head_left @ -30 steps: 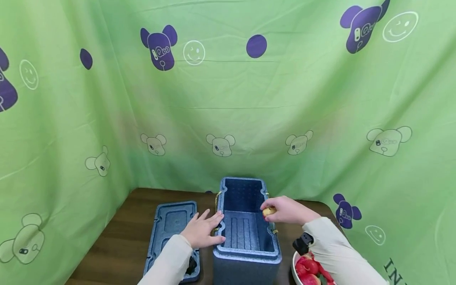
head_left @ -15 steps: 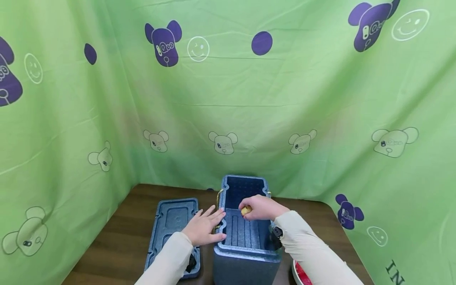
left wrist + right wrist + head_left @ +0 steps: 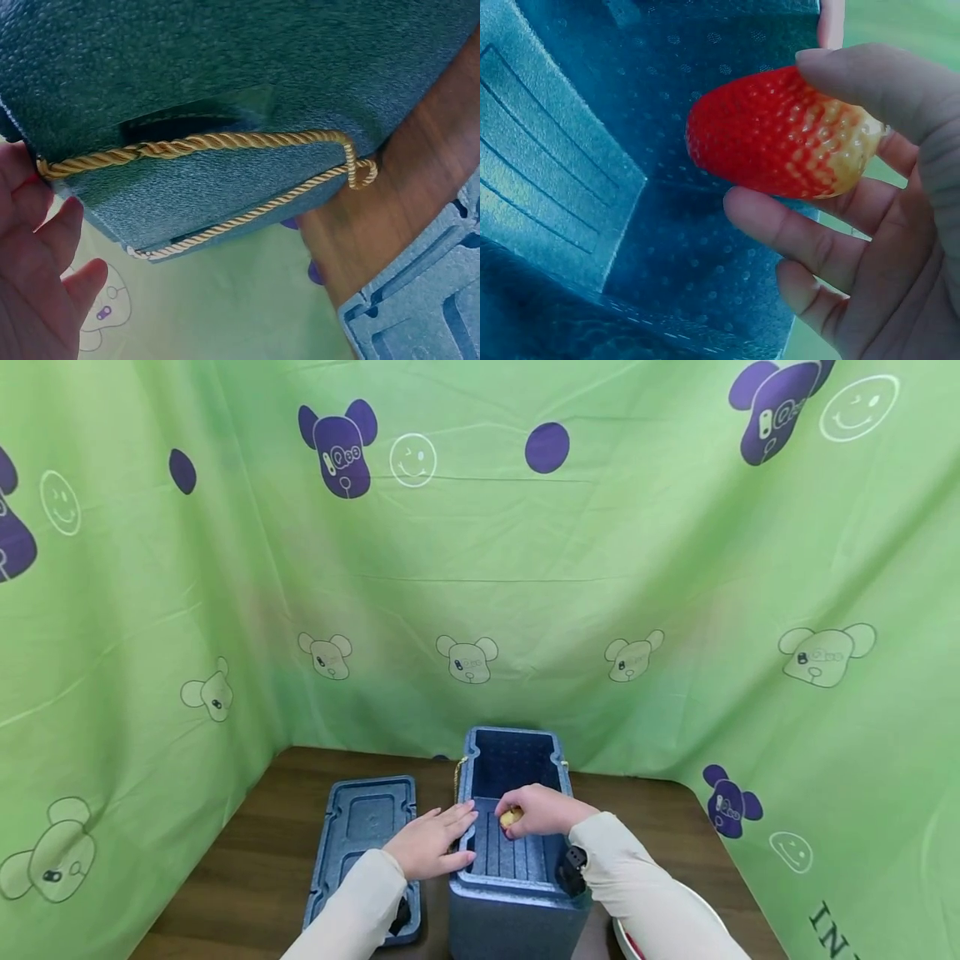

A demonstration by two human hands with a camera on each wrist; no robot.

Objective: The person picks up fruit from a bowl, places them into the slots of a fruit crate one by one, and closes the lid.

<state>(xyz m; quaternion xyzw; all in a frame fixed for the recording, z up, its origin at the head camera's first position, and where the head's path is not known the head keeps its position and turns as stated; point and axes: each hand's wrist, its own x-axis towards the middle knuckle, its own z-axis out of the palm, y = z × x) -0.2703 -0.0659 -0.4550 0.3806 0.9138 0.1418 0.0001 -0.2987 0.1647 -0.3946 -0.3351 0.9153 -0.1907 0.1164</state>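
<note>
My right hand (image 3: 543, 810) is over the opening of a dark blue foam box (image 3: 517, 914). In the right wrist view, its thumb and fingers pinch a strawberry (image 3: 780, 135), bright red with a yellowish end. From the head, the strawberry shows only as a small pale patch at the fingertips. The left hand (image 3: 431, 843) rests on the box's left rim, fingers stretched out. A twisted gold rope (image 3: 232, 141) runs along the box's side wall in the left wrist view, near that hand's fingers. The box's ribbed floor (image 3: 547, 150) is visible beneath the strawberry.
On the brown wooden table (image 3: 240, 860), a blue lid (image 3: 371, 818) lies left of the box. A white bowl (image 3: 705, 906) stands to the right, mostly covered by the right sleeve. A green printed cloth (image 3: 480, 568) hangs behind and at the sides.
From the box's right rim, my right hand has carried the strawberry left over the opening, then slightly lower and nearer. The left hand has stayed on the left rim.
</note>
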